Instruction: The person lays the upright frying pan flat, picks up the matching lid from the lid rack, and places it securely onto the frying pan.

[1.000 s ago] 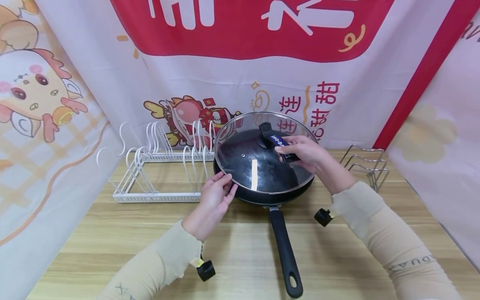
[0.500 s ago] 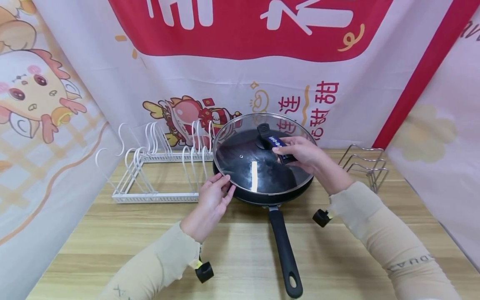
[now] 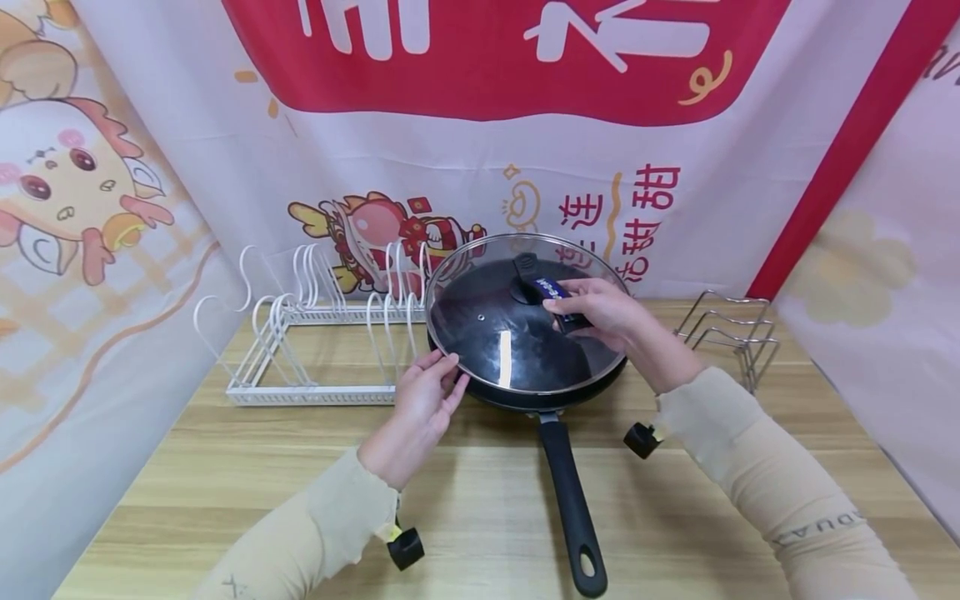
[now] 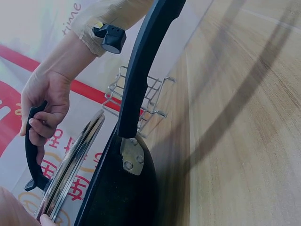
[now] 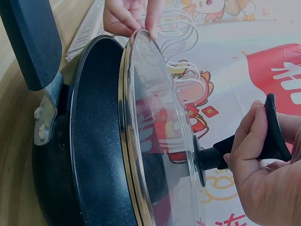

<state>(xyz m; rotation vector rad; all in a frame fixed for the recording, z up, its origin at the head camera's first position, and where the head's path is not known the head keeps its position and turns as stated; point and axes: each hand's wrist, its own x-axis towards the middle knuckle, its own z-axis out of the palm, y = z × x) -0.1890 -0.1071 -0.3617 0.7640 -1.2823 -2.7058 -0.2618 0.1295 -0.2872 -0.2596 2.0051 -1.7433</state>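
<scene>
A glass lid (image 3: 480,342) with a metal rim is held just over a black frying pan (image 5: 96,108). In the right wrist view a gap shows between the lid's rim and the pan. My right hand (image 3: 607,312) grips the lid's black arched handle (image 4: 31,153), which bears a dark blue label. At the lid's near left edge, my left hand (image 3: 423,400) pinches the rim between thumb and fingers. The pan stands on the wooden table with its long black handle (image 3: 572,500) pointing toward me. Part of the pan's inside shows in the right wrist view.
A white wire dish rack (image 3: 315,395) stands left of the pan, close beside it. To the right is a small silver wire rack (image 3: 731,337). Printed cloth (image 3: 480,150) hangs behind and at both sides. Small black cameras are strapped at both wrists.
The lid has come down slightly toward the pan, with both hands moving along with it. The pan and both racks have stayed where they were.
</scene>
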